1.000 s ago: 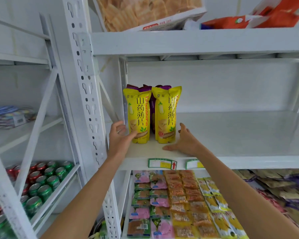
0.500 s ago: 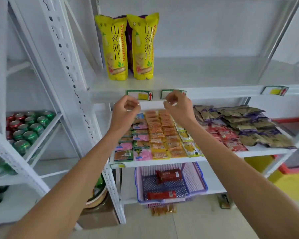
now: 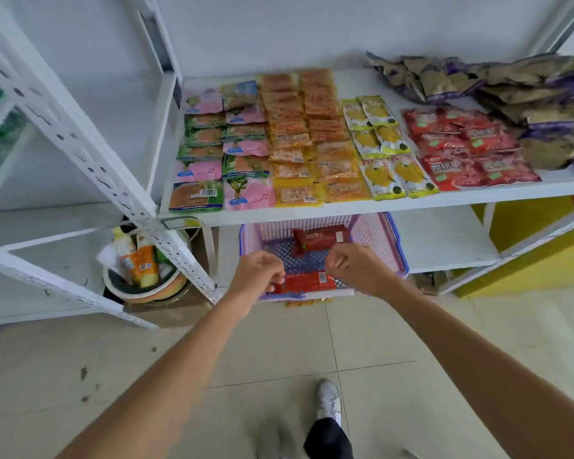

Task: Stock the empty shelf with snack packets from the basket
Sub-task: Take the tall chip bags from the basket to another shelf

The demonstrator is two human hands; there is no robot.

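Fingers of left hand (image 3: 259,272) and right hand (image 3: 360,270) curl at both ends of the near red packet (image 3: 307,282), grasp unclear.

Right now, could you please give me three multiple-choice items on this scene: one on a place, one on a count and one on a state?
1. Where is the basket?
A. on the floor
B. on the board under the snack shelf
C. on top of the snacks

2. How many red packets show in the basket?
A. two
B. five
C. none

3. How are the snacks on the shelf placed?
A. standing upright
B. lying flat in rows
C. hanging from hooks

Answers:
1 B: the basket sits on the white board below the shelf.
2 A: one packet lies far back, another near the front rim.
3 B: their faces point upward, row behind row.
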